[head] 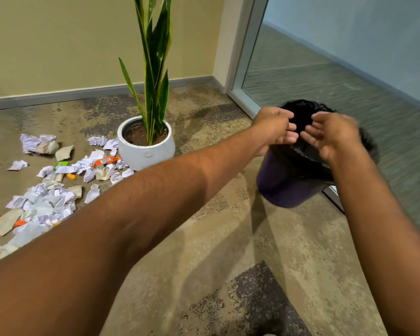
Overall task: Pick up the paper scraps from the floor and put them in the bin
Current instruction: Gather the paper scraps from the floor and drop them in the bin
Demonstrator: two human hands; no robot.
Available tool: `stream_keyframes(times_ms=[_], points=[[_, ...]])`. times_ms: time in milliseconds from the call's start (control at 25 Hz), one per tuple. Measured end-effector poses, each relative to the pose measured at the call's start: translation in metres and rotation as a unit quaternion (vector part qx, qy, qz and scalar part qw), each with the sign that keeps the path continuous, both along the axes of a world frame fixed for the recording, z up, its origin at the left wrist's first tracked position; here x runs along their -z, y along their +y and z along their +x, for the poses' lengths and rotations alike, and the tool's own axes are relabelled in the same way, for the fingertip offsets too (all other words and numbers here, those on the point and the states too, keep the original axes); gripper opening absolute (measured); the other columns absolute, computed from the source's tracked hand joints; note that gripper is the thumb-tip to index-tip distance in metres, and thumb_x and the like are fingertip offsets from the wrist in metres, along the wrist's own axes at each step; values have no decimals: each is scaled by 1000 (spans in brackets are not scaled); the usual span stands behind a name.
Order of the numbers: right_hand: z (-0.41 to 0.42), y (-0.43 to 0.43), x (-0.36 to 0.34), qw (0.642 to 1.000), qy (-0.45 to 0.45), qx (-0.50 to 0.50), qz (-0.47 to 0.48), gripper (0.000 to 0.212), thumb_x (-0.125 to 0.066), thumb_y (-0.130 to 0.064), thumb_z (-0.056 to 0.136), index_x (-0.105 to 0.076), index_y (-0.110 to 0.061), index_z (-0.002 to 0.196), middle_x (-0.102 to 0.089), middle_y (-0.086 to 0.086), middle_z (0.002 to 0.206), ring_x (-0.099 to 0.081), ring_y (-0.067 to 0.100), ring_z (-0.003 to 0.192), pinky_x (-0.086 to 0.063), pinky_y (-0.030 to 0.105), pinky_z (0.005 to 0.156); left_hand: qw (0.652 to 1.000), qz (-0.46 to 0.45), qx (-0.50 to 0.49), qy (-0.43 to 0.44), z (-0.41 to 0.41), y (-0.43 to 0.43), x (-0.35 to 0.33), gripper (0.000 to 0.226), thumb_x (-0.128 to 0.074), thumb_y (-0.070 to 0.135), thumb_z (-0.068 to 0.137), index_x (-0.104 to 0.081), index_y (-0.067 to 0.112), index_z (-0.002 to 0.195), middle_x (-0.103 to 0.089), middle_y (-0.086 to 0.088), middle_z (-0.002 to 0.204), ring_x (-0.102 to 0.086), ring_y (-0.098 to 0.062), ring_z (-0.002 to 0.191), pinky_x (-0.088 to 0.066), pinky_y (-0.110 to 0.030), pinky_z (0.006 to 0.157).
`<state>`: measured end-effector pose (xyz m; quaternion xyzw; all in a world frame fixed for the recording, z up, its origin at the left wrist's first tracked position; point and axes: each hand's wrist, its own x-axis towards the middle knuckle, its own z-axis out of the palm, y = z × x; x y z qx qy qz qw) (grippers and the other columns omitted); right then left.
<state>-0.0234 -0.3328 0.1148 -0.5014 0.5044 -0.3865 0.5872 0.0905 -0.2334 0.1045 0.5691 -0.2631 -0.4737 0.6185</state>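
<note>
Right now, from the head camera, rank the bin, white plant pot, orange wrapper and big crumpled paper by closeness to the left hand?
1. The bin, beneath the left hand.
2. The white plant pot, to its left.
3. The orange wrapper, on the floor left of the pot.
4. The big crumpled paper, far left.

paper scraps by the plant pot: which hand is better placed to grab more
Probably left: the left hand and right hand both hang empty over the bin, but the paper scraps lie on the person's left side.
</note>
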Motion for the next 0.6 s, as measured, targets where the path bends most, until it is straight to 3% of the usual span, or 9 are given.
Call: stream_keyframes(times_ms=[80, 120, 320, 440, 600], points=[[25, 26, -2, 998, -32, -25, -49, 15, -58, -2, 99, -66, -15, 97, -64, 5, 83, -65, 8, 61, -63, 28, 71, 998, 7, 7, -63, 29, 28, 3, 33, -49, -10, 100, -64, 1, 127, -75, -22, 103, -65, -20, 60, -50, -25, 48], [39, 41, -1, 996, -35, -49, -72, 17, -60, 0, 96, -66, -15, 93, -62, 3, 76, -64, 8, 56, -60, 26, 66, 996, 13, 14, -92, 46, 46, 6, 31, -50, -9, 100, -64, 2, 125, -74, -20, 98, -62, -18, 56, -44, -24, 46], [111, 138, 32, 965, -7, -232, -122, 8, -71, -3, 94, -74, -11, 95, -69, 3, 75, -68, 14, 65, -64, 30, 66, 970, 112, 15, -216, 146, 163, 30, 21, -57, 0, 102, -69, 5, 118, -76, -14, 96, -67, -15, 63, -53, -25, 55], [149, 205, 71, 940, 19, -322, -111, 7, -73, -5, 97, -75, -9, 92, -70, 6, 73, -67, 14, 63, -63, 28, 62, 946, 201, 0, -256, 195, 245, 58, 18, -60, -3, 100, -69, 4, 114, -74, -17, 97, -68, -16, 60, -57, -25, 51], [188, 286, 125, 898, 52, -428, -88, 6, -73, -1, 97, -74, -4, 92, -68, 11, 77, -64, 19, 64, -62, 26, 59, 897, 298, -17, -326, 234, 361, 104, 12, -67, 1, 93, -76, 4, 101, -76, -10, 80, -72, -14, 57, -56, -25, 51]])
